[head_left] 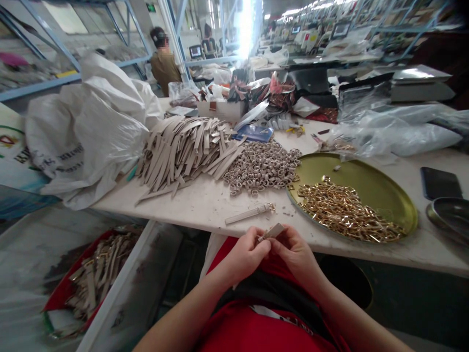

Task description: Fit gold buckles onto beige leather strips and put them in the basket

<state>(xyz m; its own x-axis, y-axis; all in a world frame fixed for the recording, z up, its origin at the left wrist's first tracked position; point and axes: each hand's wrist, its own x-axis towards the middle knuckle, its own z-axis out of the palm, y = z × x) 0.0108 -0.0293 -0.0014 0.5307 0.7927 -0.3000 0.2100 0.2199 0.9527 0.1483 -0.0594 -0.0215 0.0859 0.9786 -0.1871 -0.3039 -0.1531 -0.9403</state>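
Both hands meet just off the table's front edge, with a beige strap [274, 231] between them. My left hand [249, 250] is closed around the strap, and a small shiny bit, perhaps a buckle, shows at its fingers. My right hand [292, 248] pinches the strap from the other side. Just beyond the hands, a finished-looking strap with a gold buckle [251, 213] lies on the table. Farther off are a heap of beige strips [183, 146] and a pile of small beige loops [262, 166]. Gold buckles [348, 210] cover part of a round gold tray [381, 186].
A white sack [91, 127] stands at the left of the table [190, 205]. Below it, a red-rimmed container [51, 298] holds straps with buckles. A phone [440, 183] and a metal bowl [449, 217] lie at right. A seated person [164, 63] is in the background.
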